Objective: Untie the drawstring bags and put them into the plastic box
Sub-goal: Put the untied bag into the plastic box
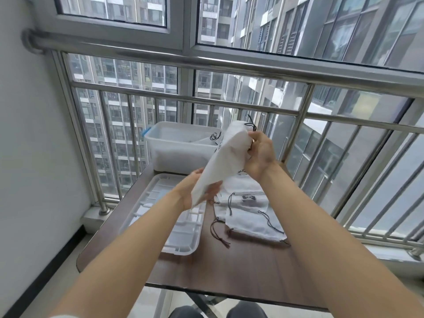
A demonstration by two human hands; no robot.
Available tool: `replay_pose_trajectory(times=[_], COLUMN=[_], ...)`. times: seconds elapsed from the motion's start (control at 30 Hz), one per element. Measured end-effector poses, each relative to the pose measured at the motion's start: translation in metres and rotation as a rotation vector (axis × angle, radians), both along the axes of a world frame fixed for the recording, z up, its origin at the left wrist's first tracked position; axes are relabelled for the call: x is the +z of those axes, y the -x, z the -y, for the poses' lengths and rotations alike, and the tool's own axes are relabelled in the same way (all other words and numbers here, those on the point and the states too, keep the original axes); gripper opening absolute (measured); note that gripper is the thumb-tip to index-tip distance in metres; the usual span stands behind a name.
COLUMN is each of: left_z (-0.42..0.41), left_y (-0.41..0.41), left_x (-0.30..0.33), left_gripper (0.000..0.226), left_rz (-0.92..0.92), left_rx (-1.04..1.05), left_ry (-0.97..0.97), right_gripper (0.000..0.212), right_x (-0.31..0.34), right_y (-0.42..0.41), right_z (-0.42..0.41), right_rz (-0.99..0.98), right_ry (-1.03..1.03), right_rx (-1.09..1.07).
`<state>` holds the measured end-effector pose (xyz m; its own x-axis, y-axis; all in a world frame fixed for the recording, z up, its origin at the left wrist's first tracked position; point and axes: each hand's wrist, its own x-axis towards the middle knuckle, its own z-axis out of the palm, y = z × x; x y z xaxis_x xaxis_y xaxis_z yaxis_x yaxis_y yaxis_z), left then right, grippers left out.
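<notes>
Lying in plastic box (181,154): one drawstring bag (207,140).

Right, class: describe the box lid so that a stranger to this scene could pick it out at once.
Start at the brown table by the balcony railing. On its left side, in front of the plastic box, the lid lies flat. It is clear ribbed plastic, unlike the white cloth drawstring bags to its right.

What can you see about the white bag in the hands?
The bag is white, soft cloth, held tilted in the air above the table. Its black cord sticks out at the top end. The right hand grips the top; the left hand holds the bottom corner. Its mouth looks bunched.
</notes>
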<state>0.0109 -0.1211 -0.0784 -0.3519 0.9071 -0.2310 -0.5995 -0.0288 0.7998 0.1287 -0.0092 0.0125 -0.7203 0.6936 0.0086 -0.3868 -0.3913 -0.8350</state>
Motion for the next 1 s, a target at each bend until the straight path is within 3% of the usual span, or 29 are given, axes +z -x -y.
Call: replay_pose_trajectory(times=[0.07, 0.17, 0.27, 0.37, 0.47, 0.57, 0.77, 0.9, 1.0], left_z=[0.001, 0.013, 0.019, 0.019, 0.007, -0.011, -0.056, -0.083, -0.096], left_y=[0.015, 0.045, 0.082, 0.113, 0.138, 0.165, 0.211, 0.234, 0.245], left_x=[0.009, 0.031, 0.054, 0.075, 0.094, 0.100, 0.087, 0.071, 0.055], left_gripper=[0.041, 0.029, 0.029, 0.059, 0.063, 0.061, 0.048, 0.020, 0.030], left_rz=[-0.127, -0.169, -0.301, -0.525, -0.589, -0.704, -1.122, -1.335, -1.453], left_rx=[0.150, 0.274, 0.256, 0.158, 0.125, 0.218, 0.357, 0.277, 0.150], left_ry=[0.004, -0.027, -0.022, 0.070, 0.166, 0.317, 0.537, 0.758, 0.905], right_gripper=[0.019, 0.025, 0.029, 0.028, 0.032, 0.050, 0.047, 0.044, 0.030], right_x=[-0.001, -0.007, -0.017, -0.021, -0.013, -0.008, -0.018, -0.031, -0.037], right_y=[0.004, 0.010, 0.020, 0.036, 0.063, 0.098, 0.156, 0.184, 0.197], right_z=[-0.008, -0.019, -0.030, -0.042, -0.050, -0.061, -0.105, -0.127, -0.134], right_rz=[0.016, 0.093, 0.128, 0.126, 0.104, 0.337, 0.709, 1.047, 1.325], right_ry=[-0.003, -0.085, -0.103, -0.076, -0.126, -0.375, -1.084, -1.447, -1.683], right_rx=[-0.012, -0.067, -0.091, -0.042, 0.092, -0.031, -0.268, -0.217, -0.042])
